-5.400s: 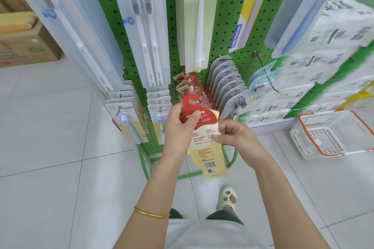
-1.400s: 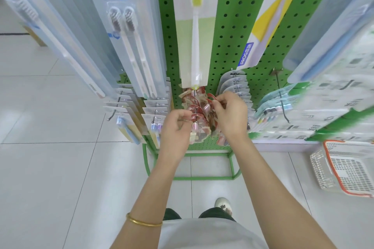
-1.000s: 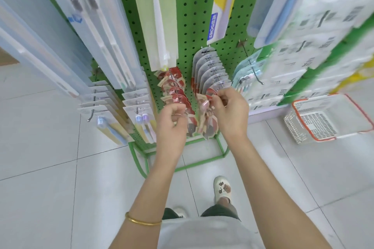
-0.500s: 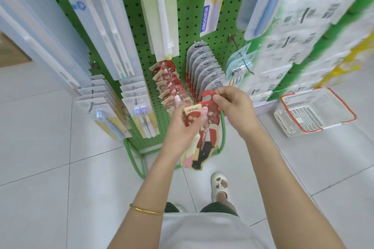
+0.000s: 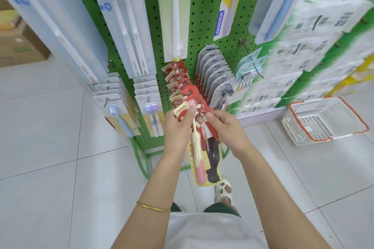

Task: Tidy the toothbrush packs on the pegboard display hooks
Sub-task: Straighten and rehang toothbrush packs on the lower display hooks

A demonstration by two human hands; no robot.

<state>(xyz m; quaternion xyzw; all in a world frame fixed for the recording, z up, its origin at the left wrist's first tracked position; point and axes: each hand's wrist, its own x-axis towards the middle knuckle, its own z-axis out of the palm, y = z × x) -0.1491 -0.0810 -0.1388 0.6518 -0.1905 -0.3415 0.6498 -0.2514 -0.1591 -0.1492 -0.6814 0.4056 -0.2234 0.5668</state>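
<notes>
A red and cream toothbrush pack (image 5: pixel 204 147) with a pink-handled brush hangs at the front of a row of matching red packs (image 5: pixel 178 81) on a lower hook of the green pegboard (image 5: pixel 200 32). My left hand (image 5: pixel 179 125) grips the pack's upper left part, thumb across its "canban" label. My right hand (image 5: pixel 224 125) pinches the pack's right edge just below its red hanger top. Grey-topped packs (image 5: pixel 214 68) fill the hook to the right.
Long clear toothbrush packs (image 5: pixel 125 22) hang overhead, shorter ones (image 5: pixel 149 103) lower left. A white basket with orange rim (image 5: pixel 325 121) sits on the tiled floor at right, under stacked tissue packs (image 5: pixel 315 32). Cardboard boxes (image 5: pixel 18 46) stand far left. My foot (image 5: pixel 223 190) is below the pack.
The front red pack has moved up against the row on the hook. My right hand slid from the hanger top down to the pack's right edge; my left hand shifted onto the label.
</notes>
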